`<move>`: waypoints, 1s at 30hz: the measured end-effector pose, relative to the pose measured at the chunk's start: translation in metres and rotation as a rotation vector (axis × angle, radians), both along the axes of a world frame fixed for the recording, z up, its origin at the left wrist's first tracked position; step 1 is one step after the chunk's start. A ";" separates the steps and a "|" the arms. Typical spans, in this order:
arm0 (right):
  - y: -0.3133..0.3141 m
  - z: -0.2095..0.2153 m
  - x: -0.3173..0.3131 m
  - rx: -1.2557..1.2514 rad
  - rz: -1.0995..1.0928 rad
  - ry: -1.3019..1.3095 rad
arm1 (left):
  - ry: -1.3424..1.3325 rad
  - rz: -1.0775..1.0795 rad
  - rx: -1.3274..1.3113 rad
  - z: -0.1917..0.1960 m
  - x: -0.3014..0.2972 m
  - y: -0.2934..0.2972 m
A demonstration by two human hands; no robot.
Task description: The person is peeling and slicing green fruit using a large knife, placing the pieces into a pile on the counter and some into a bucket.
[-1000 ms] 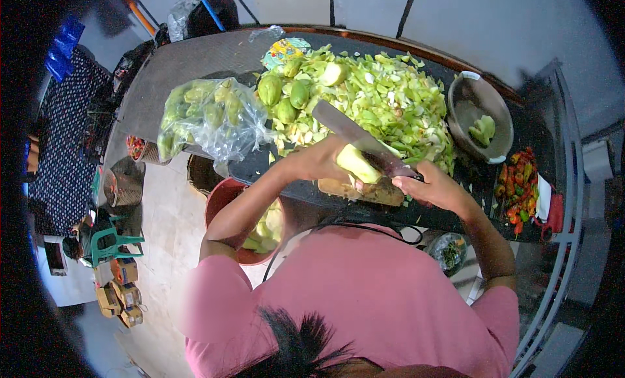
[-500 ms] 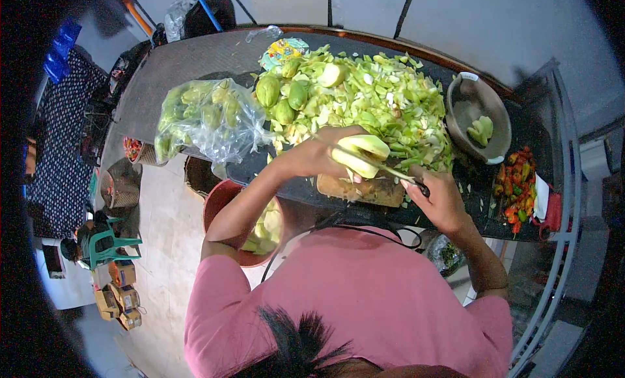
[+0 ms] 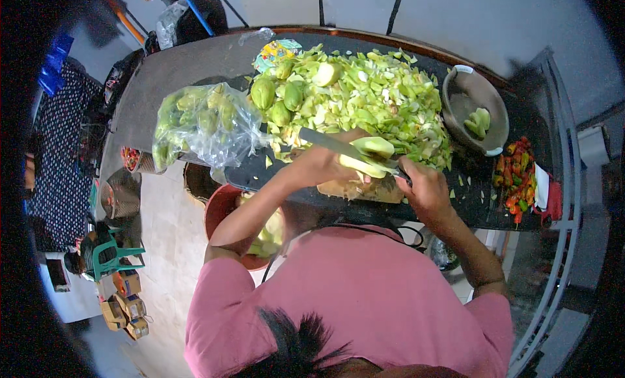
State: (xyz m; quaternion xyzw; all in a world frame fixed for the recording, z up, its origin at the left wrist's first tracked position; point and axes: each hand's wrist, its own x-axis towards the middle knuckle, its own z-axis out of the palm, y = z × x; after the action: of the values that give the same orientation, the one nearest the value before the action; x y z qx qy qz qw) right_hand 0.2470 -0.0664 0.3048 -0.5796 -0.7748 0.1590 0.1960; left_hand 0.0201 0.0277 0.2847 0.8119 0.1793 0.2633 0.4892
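Over the edge of a small wooden cutting board [image 3: 358, 190], my left hand [image 3: 318, 164] grips a peeled pale-green fruit [image 3: 376, 146], which looks split along its length. My right hand [image 3: 426, 186] is closed on the dark handle of a kitchen knife [image 3: 345, 144]. Its long blade points left, lying across the fruit and over my left hand's fingers. Whether the edge is in the cut cannot be made out. Just beyond my hands spreads a big heap of green peelings [image 3: 384, 95], with several unpeeled green fruits [image 3: 263, 93] at its left.
A clear plastic bag of green fruits [image 3: 208, 121] lies left on the dark table [image 3: 156, 72]. To the right are a grey basin [image 3: 459, 95] holding pale pieces and a pile of red and green peppers [image 3: 517, 176]. Below the table edge, a red bucket [image 3: 215, 212] contains peeled pieces.
The knife has swung so that more of its blade shows, reaching farther left over my left hand. My right hand has shifted slightly left. My left hand keeps hold of the fruit.
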 end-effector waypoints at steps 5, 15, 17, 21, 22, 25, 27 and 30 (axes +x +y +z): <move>0.004 -0.001 0.007 -0.061 -0.032 0.188 | -0.029 0.040 -0.172 -0.005 0.002 0.001; 0.003 0.032 0.005 -0.160 -0.016 0.343 | -0.020 0.037 -0.332 0.011 -0.008 0.003; 0.003 0.033 0.005 -0.173 -0.011 0.290 | 0.001 0.034 -0.330 0.013 -0.008 0.003; 0.002 0.021 0.007 -0.216 -0.006 0.183 | 0.079 -0.084 -0.254 0.024 -0.007 0.004; 0.002 0.020 0.007 -0.272 -0.022 0.188 | 0.086 -0.090 -0.259 0.026 -0.007 0.003; 0.002 0.024 0.008 -0.328 0.064 0.274 | 0.046 -0.113 -0.255 0.017 -0.011 0.003; 0.007 0.025 0.011 -0.426 0.076 0.280 | 0.074 -0.138 -0.283 0.017 -0.014 0.006; 0.004 0.018 0.017 -0.501 0.081 0.352 | 0.127 -0.179 -0.337 0.020 -0.016 0.008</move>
State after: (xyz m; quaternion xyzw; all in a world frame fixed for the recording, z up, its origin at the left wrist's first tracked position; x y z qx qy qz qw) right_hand 0.2637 -0.0622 0.3229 -0.5421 -0.6881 0.4508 0.1715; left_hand 0.0038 0.0359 0.3043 0.7463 0.1784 0.1331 0.6273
